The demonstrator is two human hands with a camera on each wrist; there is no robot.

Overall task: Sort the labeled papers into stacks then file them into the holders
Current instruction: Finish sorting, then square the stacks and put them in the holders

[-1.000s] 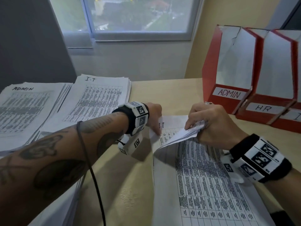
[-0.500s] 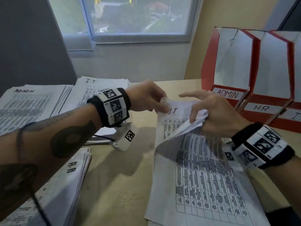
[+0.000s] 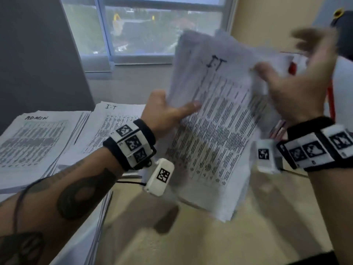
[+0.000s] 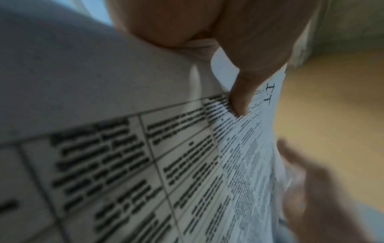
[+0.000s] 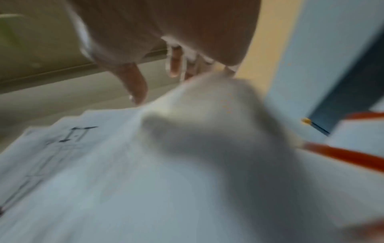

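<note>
Overhead, both hands (image 3: 168, 111) (image 3: 292, 92) grip the I-T sheaf (image 3: 219, 131); wrist views blur.

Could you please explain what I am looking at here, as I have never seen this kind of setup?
There is no machine: a person sorts papers with bare hands and wears three cameras. The big picture comes from the head camera; the two blurry close-ups come from cameras strapped on the wrists, looking along the fingers.

The left hand grips a bundle marked I-T and holds it up off the desk, thumb on the printed side. The right hand is at the bundle's top right edge; motion blur hides whether it grips. On the desk lie an ADMIN stack and an I-T stack. A red file holder peeks out behind the right hand.
</note>
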